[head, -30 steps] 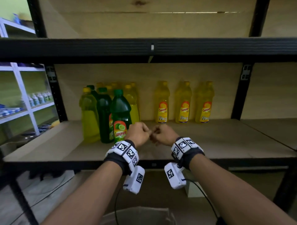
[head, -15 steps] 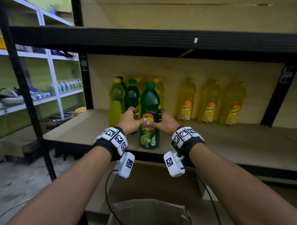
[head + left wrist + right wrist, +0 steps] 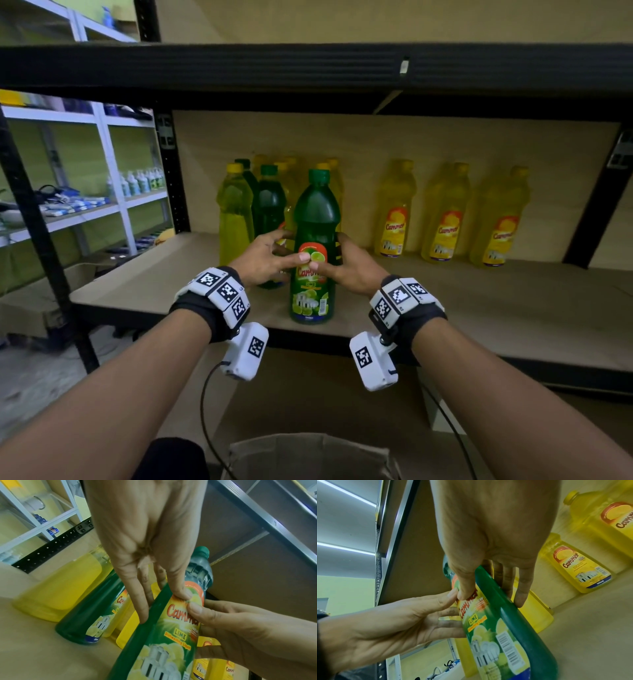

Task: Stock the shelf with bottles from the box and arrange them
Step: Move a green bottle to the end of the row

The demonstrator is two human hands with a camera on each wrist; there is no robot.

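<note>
Upright, smooth green plastic bottle (image 3: pixel 313 246) between both hands.

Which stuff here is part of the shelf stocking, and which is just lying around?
Job: green bottle held by left hand and right hand; yellow bottles; shelf; box.
Lying about: white rack with small bottles.

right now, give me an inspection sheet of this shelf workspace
surface: wooden shelf board, bare to the right.
job's things: front green bottle upright near the shelf edge; two green and several yellow bottles behind it; three yellow bottles along the back; open box below.
clutter: nothing seen.
grips: left hand and right hand both hold the front green bottle.
cables: black wrist cable.
surroundings: white rack at left.
</note>
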